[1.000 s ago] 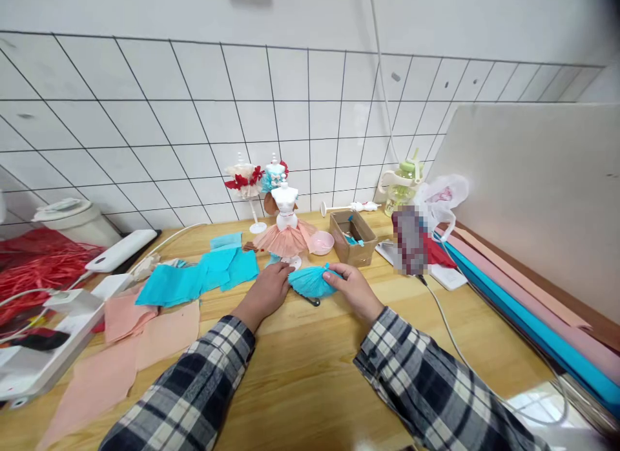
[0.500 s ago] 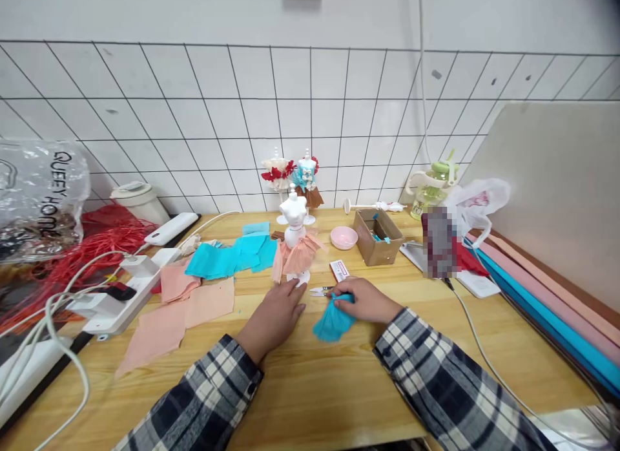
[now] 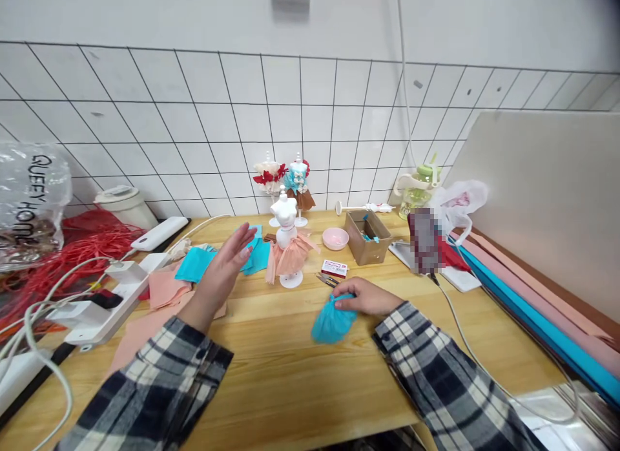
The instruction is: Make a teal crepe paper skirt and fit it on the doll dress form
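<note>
My right hand [image 3: 365, 296] pinches the gathered top of a piece of blue crepe paper [image 3: 333, 322], which fans out over the wooden table. Raised to the left, my left hand [image 3: 223, 270] is open with fingers stretched and holds nothing. Between and beyond the hands stands a small white dress-form mannequin [image 3: 285, 213] wearing a peach crepe-paper skirt [image 3: 290, 256]. A pair of small scissors [image 3: 327, 280] lies just past my right hand, beside a red and white box [image 3: 334, 268]. Behind my left hand are blue paper pieces [image 3: 194, 263], partly hidden, and peach paper sheets [image 3: 167, 286].
Two dressed mannequins [image 3: 299, 179] stand by the tiled wall. A pink bowl [image 3: 335, 239] and a cardboard box [image 3: 368, 241] sit at the back right. A power strip [image 3: 116, 302] with cables is on the left; a white cable [image 3: 465, 328] crosses the right side.
My left hand has lifted from beside the mannequin's base and moved left, opening. The scissors and small box have turned. My right hand keeps hold of the blue crepe paper.
</note>
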`<state>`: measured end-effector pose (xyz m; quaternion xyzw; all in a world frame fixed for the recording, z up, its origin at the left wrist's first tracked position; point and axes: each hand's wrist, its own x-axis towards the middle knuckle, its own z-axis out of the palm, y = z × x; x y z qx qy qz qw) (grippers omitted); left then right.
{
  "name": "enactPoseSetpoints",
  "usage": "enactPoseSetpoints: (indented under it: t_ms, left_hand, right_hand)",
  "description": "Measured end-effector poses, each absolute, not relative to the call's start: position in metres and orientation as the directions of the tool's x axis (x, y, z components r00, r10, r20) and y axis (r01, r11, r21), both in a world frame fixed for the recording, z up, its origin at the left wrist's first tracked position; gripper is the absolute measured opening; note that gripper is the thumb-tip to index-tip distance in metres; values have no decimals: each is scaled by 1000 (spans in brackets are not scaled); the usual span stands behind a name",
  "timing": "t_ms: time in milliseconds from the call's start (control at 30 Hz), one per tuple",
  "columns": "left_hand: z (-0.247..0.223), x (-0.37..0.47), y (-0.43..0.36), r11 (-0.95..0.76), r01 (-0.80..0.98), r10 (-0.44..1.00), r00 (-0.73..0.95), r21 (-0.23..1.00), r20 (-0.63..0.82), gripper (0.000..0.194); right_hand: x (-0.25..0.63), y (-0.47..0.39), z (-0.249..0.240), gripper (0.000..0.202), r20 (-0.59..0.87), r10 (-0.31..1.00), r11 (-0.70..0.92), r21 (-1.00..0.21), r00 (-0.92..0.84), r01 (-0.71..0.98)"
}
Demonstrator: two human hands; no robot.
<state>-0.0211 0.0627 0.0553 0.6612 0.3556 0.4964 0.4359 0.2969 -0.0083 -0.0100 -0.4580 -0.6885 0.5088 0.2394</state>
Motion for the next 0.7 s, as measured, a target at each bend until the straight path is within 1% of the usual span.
enactPoseSetpoints:
  t_ms: [67,100,167,233,300,367,400,467,567,600,633,700]
  left_hand:
    - [73,-11,80,-266,-7,897,365,964,250,67]
    - [81,-5,86,-250,-10,881,411,968,232,69]
    - [91,6,97,-242,-37,833,505,970,227,67]
    - [96,17,104,-260,-50,773,587,964,239,64]
    - [97,27,109,-266,-15,766,604,964,220,62]
    - [97,34,112,-262,52,802,567,964,188,60]
    - [97,36,112,-265,85,821,543,961,178,59]
    - [99,38,110,-273,149,849,502,950,165,60]
    - [103,35,99,-276,271,896,419,922,145,61]
    - [103,34,94,-283,317,912,380,905,152,59]
    - [103,33,89,-296,369,927,333,881,173,56]
    - [102,33,79,-328,499,942,233,802,240,49]
  right_hand:
    - [283,-12,-8,36,-171,832,72,-910,-527,409]
    - [278,-13,-8,37,-181,822,92,-894,-540,439]
    - [272,-15,-6,36,-174,823,168,-835,-541,524]
    - [272,-17,-3,41,-138,857,258,-718,-496,646]
    - [275,-18,1,48,-114,896,299,-561,-429,772]
    - [277,-19,5,53,-118,927,282,-409,-357,868]
    - [277,-19,6,54,-120,935,275,-354,-335,894]
    - [279,-18,7,58,-87,943,284,-293,-321,913]
    - [282,-17,7,67,34,942,330,-280,-334,902]
    - [282,-18,8,66,93,937,348,-289,-336,892]
    - [282,-19,10,60,164,930,365,-305,-329,880]
    - [278,-23,17,43,339,894,410,-359,-292,839]
